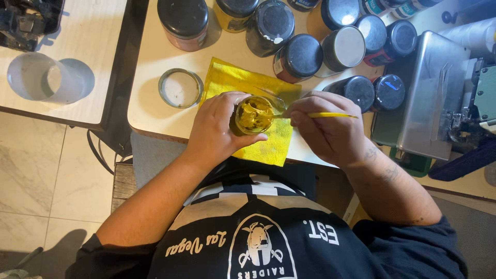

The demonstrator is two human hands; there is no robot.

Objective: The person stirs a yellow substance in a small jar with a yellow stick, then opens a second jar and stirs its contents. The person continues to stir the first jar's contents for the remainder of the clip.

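Over yellow cloth (268, 150) | L hand (214, 132) grips jar (253, 114) | R hand (325, 126) holds tool (330, 115), tip hidden

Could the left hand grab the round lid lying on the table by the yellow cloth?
Probably not right now. The left hand is wrapped around the open jar of yellow paste, so it is full. The lid lies close by with nothing over it, so a freed hand could likely reach it.

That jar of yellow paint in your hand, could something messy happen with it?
Maybe. The open jar is held in the left hand above the yellow cloth, near the table's edge, so a tilt might spill paint onto the lap. The right hand works a yellow stick in it, which could flick drops. Closed jars crowd close behind.
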